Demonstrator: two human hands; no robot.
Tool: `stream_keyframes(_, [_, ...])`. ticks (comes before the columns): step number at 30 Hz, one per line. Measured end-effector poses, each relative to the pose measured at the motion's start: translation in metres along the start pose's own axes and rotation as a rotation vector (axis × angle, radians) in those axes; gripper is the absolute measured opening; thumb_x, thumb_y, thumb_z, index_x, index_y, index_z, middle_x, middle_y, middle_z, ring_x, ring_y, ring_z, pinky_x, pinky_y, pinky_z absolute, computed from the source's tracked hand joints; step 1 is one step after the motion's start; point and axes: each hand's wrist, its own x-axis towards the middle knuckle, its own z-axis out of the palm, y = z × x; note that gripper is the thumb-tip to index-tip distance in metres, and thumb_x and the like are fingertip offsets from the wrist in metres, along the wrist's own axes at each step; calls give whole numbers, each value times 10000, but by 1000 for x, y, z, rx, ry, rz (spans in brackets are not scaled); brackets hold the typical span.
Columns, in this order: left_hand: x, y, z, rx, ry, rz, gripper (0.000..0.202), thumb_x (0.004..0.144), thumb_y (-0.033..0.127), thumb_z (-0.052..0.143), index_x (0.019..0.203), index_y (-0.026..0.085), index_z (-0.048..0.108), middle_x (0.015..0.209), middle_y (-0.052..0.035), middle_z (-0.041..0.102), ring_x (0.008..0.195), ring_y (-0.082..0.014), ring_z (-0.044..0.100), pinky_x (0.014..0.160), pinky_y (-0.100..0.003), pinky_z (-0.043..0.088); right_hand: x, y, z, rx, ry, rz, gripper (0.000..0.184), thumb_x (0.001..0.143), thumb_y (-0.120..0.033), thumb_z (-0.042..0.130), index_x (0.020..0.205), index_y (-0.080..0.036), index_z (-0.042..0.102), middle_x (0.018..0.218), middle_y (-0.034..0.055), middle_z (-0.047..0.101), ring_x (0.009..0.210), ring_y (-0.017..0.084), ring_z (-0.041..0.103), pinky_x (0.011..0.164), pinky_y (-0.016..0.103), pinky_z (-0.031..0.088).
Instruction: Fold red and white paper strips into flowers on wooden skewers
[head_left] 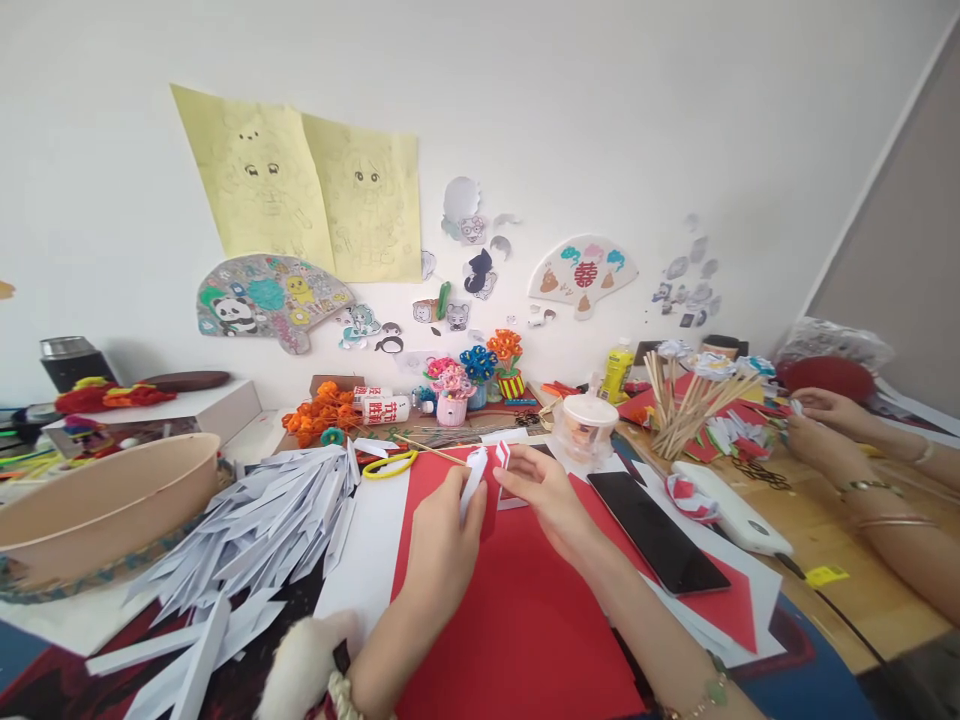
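Note:
My left hand (442,540) is closed, pinching a folded white paper strip (473,480). A thin wooden stick (427,449) runs from its fingertips toward the back left. Just to the right, my right hand (553,492) pinches a small red-and-white folded paper piece (502,458), close to the white strip. Both hands are raised above a red paper sheet (517,640). Left of them lies a large pile of folded white paper strips (262,525). Yellow-handled scissors (390,465) rest behind my left hand.
A beige oval basin (105,490) stands at left. On the right lie a black phone (660,530), a white power bank (731,512) and a red-and-white paper flower (691,498). Wooden sticks (679,410) stand behind them. Another person's hands (825,430) work at far right.

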Motion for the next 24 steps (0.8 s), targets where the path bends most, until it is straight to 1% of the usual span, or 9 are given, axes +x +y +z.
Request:
stream_keyframes(2, [0,-1,2,-15,-18,0,257,924,408,411,851,209,556,667,0,622,571,-165,554,541,-239,334,0,1,0,4,-23,0,376,657,-446,819,936,-215,715,957,68,725,938,247,654,828,351,496])
stream_keyframes(4, [0,-1,2,-23,-11,-8,261,920,424,431,873,207,568,648,6,622,554,-164,552,539,-240,335,0,1,0,21,-48,2,360,678,-424,812,951,-213,708,967,65,720,946,236,650,835,342,490])
stream_keyframes(6, [0,-3,2,-10,-6,-10,237,906,410,463,866,204,572,630,10,618,543,-164,548,543,-242,337,-1,1,-1,41,-70,8,344,698,-406,804,963,-213,702,971,61,715,949,226,645,832,332,489])
stream_keyframes(9, [2,-6,2,39,-15,22,202,884,363,499,786,201,569,620,5,611,564,-167,549,569,-248,339,-1,2,-1,46,-83,21,338,691,-398,810,948,-210,698,964,60,714,939,223,643,808,326,494])
stream_keyframes(11, [2,-7,2,49,-15,43,222,873,354,513,724,197,560,623,-2,610,581,-167,547,582,-251,338,-2,2,-1,37,-89,29,333,682,-394,816,930,-206,698,959,59,715,927,222,645,796,325,501])
stream_keyframes(15, [5,-6,0,-23,-16,23,273,844,388,542,664,183,546,603,3,590,552,-149,506,562,-245,324,-1,2,-1,56,-115,49,315,706,-382,802,940,-207,685,956,52,710,892,209,653,776,323,518])
stream_keyframes(20, [8,-4,-2,-121,28,28,271,793,383,572,631,171,527,580,25,525,550,-128,447,543,-229,296,-1,3,-1,39,-150,58,340,715,-375,798,973,-190,677,967,62,694,882,205,651,760,324,538])
stream_keyframes(24, [8,-4,-3,-164,-3,11,287,786,408,566,639,165,531,575,35,483,548,-120,403,533,-226,281,0,3,-1,29,-151,52,407,698,-368,814,1042,-198,678,997,61,696,883,204,650,759,322,540])
